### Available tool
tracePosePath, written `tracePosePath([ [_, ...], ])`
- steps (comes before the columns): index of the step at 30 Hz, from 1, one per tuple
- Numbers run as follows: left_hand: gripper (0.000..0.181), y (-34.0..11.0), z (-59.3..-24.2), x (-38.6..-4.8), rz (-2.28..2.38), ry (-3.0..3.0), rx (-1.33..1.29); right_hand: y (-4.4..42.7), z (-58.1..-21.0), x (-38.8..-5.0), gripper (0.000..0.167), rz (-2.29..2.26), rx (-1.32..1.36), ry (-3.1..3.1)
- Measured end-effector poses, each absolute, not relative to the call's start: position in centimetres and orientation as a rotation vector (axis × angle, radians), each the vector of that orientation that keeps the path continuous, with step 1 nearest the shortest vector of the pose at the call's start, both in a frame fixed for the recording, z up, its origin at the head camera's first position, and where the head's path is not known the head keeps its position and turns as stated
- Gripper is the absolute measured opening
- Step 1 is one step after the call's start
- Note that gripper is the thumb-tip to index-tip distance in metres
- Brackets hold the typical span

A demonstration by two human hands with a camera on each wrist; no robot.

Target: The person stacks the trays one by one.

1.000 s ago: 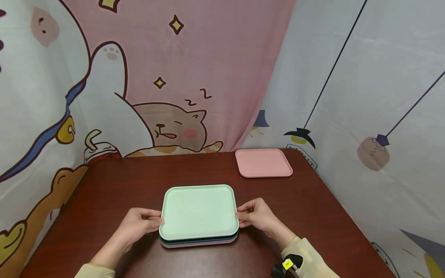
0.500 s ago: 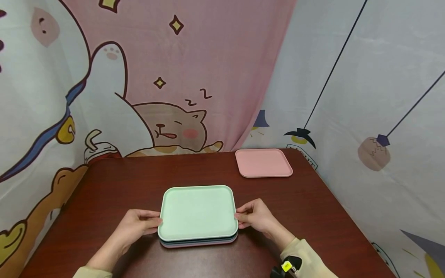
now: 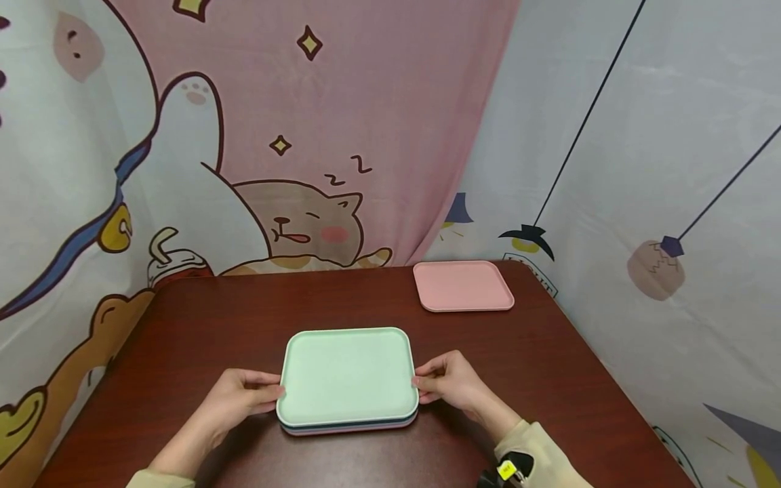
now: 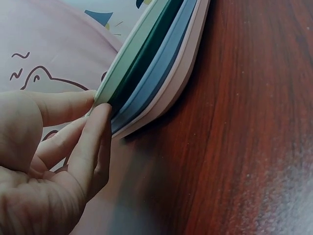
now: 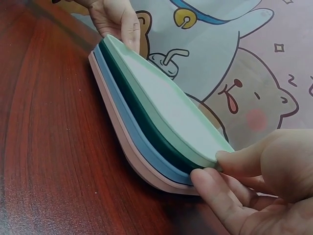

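Note:
A light green tray (image 3: 348, 376) tops a stack near the middle of the table. Below it in the right wrist view lie a dark green tray (image 5: 142, 115), a blue tray (image 5: 128, 117) and a pink tray (image 5: 115, 125) at the bottom. My left hand (image 3: 241, 396) pinches the light green tray's left edge, thumb at the rim and fingers lower, as the left wrist view shows. At the opposite short edge my right hand (image 3: 454, 383) pinches the same tray between thumb and fingers. The fingertips come close to the dark green tray's edge; contact there is hard to tell.
A separate pink tray (image 3: 464, 287) lies at the back right of the dark red-brown table (image 3: 213, 318). Printed curtains (image 3: 390, 102) hang behind and along both sides of the table.
Both hands have brought the light green tray slightly down and toward me. The dark gap under its front edge has narrowed. The separate pink tray stays in place.

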State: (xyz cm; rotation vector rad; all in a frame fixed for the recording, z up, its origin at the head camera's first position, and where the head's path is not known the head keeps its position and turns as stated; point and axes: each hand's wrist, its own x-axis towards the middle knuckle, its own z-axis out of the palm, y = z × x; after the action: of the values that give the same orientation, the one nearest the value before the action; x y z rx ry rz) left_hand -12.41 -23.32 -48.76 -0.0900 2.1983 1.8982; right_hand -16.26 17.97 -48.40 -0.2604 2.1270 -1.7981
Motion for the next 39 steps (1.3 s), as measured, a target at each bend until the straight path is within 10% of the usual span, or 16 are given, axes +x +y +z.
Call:
tracePosePath([
  [39,0.039,-19.7,-44.5,-17.8,1.987,2.205,-0.01,25.5,-45.3,-21.1,0.035,-1.911,-0.296,2.068],
])
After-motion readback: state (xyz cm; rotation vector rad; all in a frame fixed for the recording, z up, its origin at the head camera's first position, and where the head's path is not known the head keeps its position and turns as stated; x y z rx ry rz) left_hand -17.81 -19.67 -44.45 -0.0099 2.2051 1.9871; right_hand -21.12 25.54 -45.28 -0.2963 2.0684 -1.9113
